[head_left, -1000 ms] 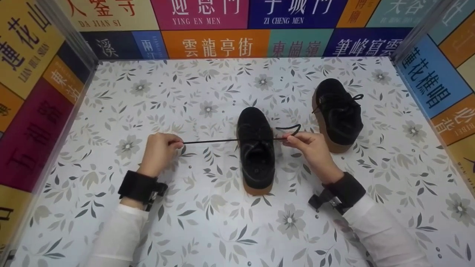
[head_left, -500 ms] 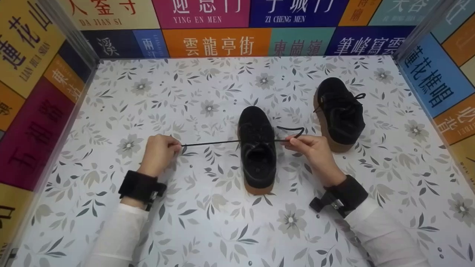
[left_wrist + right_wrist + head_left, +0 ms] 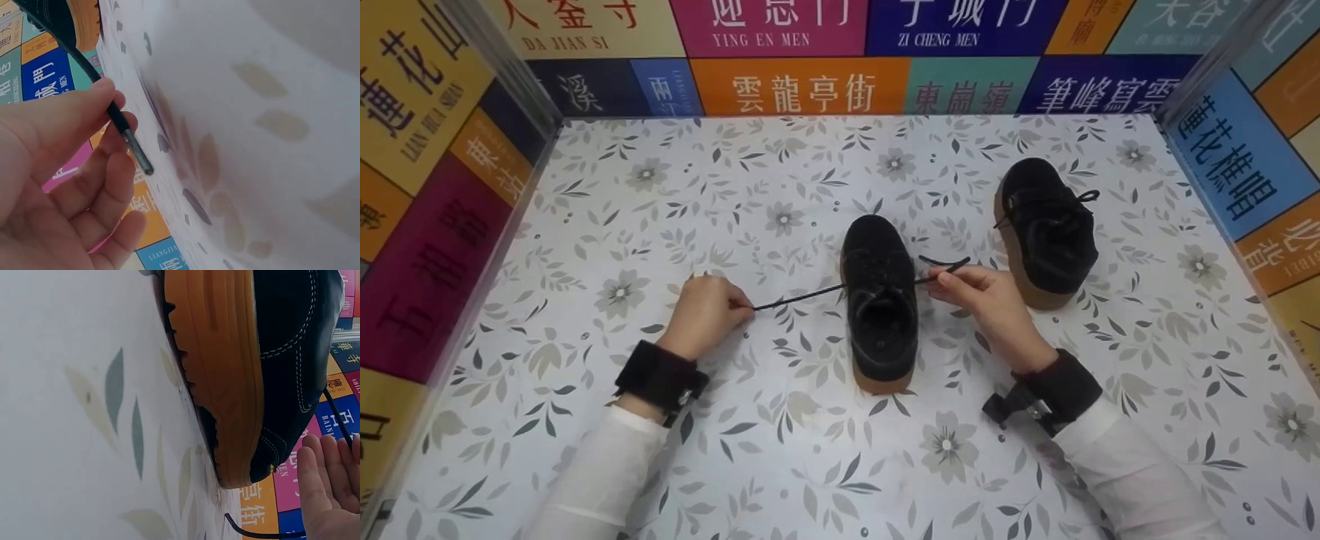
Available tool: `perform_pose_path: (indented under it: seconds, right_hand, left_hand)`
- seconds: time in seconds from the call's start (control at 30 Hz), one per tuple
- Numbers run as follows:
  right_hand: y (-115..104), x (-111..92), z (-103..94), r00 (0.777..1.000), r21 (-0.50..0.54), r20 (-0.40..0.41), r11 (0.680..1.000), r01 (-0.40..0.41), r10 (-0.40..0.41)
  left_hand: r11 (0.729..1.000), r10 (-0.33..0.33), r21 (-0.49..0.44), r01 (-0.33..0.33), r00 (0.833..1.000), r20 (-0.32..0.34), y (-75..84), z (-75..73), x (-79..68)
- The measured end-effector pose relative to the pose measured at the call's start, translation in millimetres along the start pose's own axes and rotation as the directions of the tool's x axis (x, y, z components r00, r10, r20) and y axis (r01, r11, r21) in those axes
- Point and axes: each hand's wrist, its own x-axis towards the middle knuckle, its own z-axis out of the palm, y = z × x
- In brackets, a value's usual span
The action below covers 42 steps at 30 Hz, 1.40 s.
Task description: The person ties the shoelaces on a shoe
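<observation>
A black shoe (image 3: 877,247) with a tan sole (image 3: 216,377) stands upright mid-table, toe pointing away. To its left, my left hand (image 3: 705,315) pinches one end of the black shoelace (image 3: 799,298) between thumb and index finger. The lace's hard tip (image 3: 139,154) pokes out past those fingertips in the left wrist view. On the shoe's other side, my right hand (image 3: 988,304) pinches the opposite lace close to the shoe. A loose tail (image 3: 253,534) of that lace hangs beyond the fingers in the right wrist view.
A matching black shoe (image 3: 1050,232), its lace tied in a bow, stands at the back right, close to my right hand. Colourful panels with lettering (image 3: 802,86) wall the back and both sides of the leaf-patterned table (image 3: 780,450).
My left hand has shifted right and toward me, closer to the shoe, so the left lace slopes more. My right hand has barely moved; the lace tail beside it has changed shape.
</observation>
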Motion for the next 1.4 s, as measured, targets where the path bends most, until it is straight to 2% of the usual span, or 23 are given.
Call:
perform_pose_path:
  seconds: [0.2,0.37,0.47,0.57,0.67,0.77,0.9,1.0,1.1,1.23,1.4]
  right_hand:
    - [-7,1,1.6,0.999,0.012,-0.036,1.0,-0.028,0.029]
    - [-12,3,2.6,0.999,0.026,-0.034,1.0,-0.001,0.001]
    - [-16,5,3.8,0.999,0.025,-0.029,0.999,0.021,-0.021]
    - [-19,5,4.0,0.999,0.001,-0.028,0.999,0.046,-0.045]
    - [-23,6,4.8,0.997,-0.032,-0.032,0.997,0.066,-0.067]
    - [-26,7,6.9,0.996,-0.058,-0.033,0.995,0.084,-0.086]
    - [-29,9,11.7,0.995,-0.077,-0.028,0.992,0.096,-0.099]
    - [-30,11,15.7,0.994,-0.074,-0.03,0.992,0.099,-0.101]
    - [-31,12,19.1,0.995,-0.083,-0.029,0.992,0.096,-0.098]
    - [-32,14,21.4,0.994,-0.12,-0.02,0.987,0.107,-0.11]
    - [-34,16,22.5,0.988,-0.143,-0.016,0.978,0.152,-0.156]
  left_hand:
    - [0.998,0.035,0.053,-0.037,0.999,0.029,-1.0,5.8,0.8]
    - [0.998,0.011,0.067,-0.018,0.995,0.095,1.7,5.7,5.4]
    - [0.997,0.006,0.074,-0.016,0.992,0.129,11.5,2.3,9.5]
    - [0.998,0.039,0.046,-0.045,0.991,0.126,32.4,-0.9,14.2]
    - [0.992,0.129,-0.028,-0.127,0.988,0.086,59.0,0.5,18.2]
    - [0.972,0.216,-0.099,-0.212,0.976,0.029,81.8,6.9,21.0]
    - [0.956,0.253,-0.135,-0.262,0.964,-0.079,100.7,17.4,26.2]
    - [0.952,0.253,-0.144,-0.271,0.959,-0.13,107.8,24.0,31.3]
    - [0.948,0.264,-0.143,-0.283,0.954,-0.141,110.8,29.9,36.9]
    - [0.948,0.264,-0.146,-0.284,0.954,-0.145,110.0,36.3,42.4]
    - [0.943,0.264,-0.153,-0.294,0.946,-0.19,107.3,39.8,43.1]
